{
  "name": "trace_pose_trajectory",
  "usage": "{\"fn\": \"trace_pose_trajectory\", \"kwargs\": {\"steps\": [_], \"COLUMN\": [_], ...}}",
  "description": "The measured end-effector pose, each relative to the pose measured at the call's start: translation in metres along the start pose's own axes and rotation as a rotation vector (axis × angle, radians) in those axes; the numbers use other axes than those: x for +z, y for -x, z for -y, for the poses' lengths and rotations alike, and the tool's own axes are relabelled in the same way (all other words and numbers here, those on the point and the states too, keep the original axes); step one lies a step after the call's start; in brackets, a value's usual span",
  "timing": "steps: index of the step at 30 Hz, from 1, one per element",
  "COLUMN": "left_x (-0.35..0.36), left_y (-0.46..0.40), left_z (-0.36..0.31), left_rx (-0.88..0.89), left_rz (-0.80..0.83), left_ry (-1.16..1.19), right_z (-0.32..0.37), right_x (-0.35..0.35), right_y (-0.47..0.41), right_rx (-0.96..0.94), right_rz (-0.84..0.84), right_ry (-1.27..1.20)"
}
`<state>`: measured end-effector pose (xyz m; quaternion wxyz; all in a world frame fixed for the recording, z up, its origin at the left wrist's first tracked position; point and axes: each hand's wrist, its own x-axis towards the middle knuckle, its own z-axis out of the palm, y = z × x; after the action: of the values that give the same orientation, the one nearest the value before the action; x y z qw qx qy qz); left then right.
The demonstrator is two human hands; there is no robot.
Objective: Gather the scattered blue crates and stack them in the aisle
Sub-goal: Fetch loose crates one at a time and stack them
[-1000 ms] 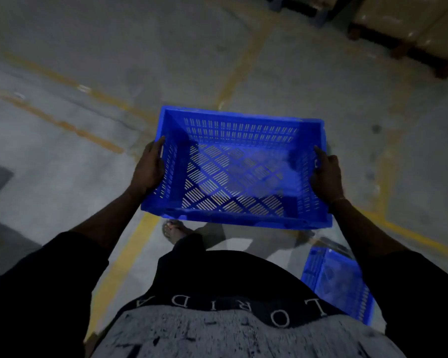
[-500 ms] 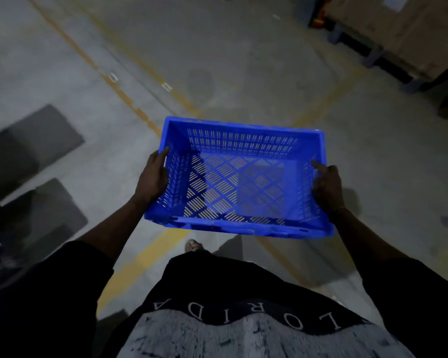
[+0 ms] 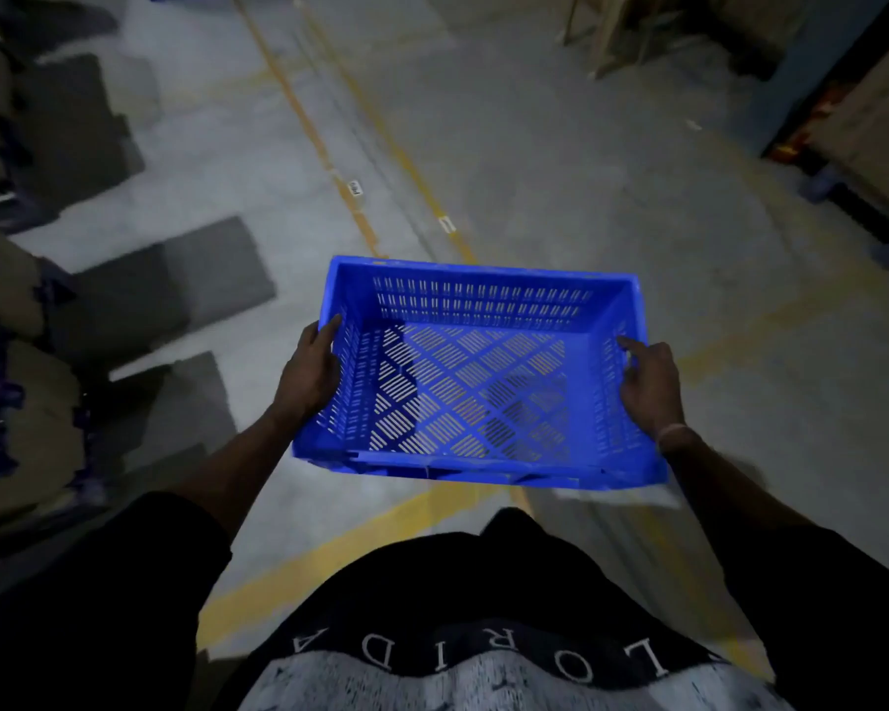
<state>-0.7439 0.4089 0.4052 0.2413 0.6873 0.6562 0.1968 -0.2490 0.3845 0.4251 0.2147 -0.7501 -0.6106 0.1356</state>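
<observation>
Crate [image 3: 476, 382] held level above the floor [image 3: 560, 171], in front of the torso; left hand [image 3: 309, 374] on its left wall, right hand [image 3: 647, 384] on its right wall. Floor lines [image 3: 299, 110] run ahead beyond it; stacked sacks [image 3: 6, 351] at left.

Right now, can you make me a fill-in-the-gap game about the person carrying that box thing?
1. The crate the person carries is coloured ____.
2. The left hand and right hand grip its two short ____.
3. Inside, the crate holds ____.
4. The painted lines on the floor are ____.

Missing words: blue; sides; nothing; yellow
</observation>
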Motion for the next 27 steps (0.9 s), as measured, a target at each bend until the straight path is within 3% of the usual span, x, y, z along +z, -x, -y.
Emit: {"fn": "trace_pose_trajectory", "kwargs": {"steps": [19, 27], "left_x": [-0.099, -0.156], "left_y": [-0.22, -0.325], "left_z": [0.063, 0.148], "left_rx": [-0.308, -0.435], "left_rz": [-0.325, -0.341], "left_ry": [0.086, 0.121], "right_z": [0.188, 0.318], "right_x": [0.116, 0.188], "right_y": [-0.386, -0.52], "right_rx": [-0.344, -0.412], "right_rz": [0.245, 0.316], "right_ry": [-0.037, -0.021]}}
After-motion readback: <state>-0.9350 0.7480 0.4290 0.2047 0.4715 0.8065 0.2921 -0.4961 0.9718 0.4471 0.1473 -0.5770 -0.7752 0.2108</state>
